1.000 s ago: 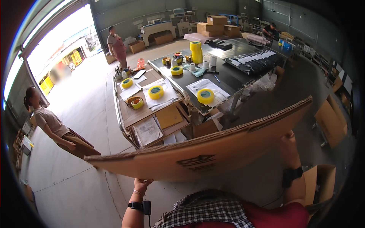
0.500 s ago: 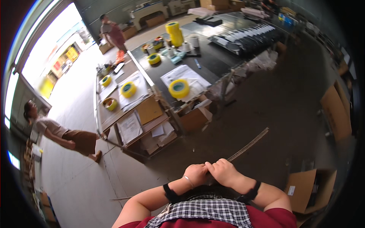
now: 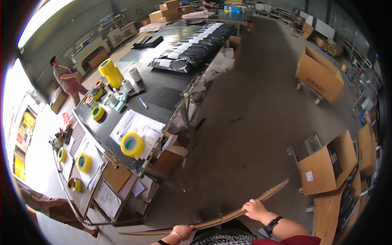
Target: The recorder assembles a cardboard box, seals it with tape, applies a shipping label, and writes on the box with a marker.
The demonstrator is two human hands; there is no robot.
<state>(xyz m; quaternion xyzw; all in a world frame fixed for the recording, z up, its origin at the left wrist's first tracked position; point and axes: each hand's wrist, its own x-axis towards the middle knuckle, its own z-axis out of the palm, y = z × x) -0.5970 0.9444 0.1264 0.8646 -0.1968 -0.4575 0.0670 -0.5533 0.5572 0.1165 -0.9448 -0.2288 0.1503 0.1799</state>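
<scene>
A long, thin brown cardboard piece (image 3: 228,216), seen nearly edge-on, stretches across in front of my body. Its right end rises, and ridges like corrugation show there. My left hand (image 3: 182,232) is closed on its left part, near the lower edge of the view. Farther right, my right hand (image 3: 255,210) has its fingers wrapped over the top edge. How wide the cardboard is cannot be seen from this angle.
A dark worktable (image 3: 159,92) bears yellow tape rolls (image 3: 132,144), papers and black wrapped bundles (image 3: 192,47). Left of it stands a shelved wooden cart (image 3: 110,200). Open cardboard boxes (image 3: 320,75) sit on wheeled dollies at right. One person (image 3: 67,79) stands far left; another (image 3: 53,206) is nearer.
My hands, together at the middle before, are now apart along the cardboard. The view has turned right, bringing more of the floor and the boxes in. The nearer person has slipped toward the lower left.
</scene>
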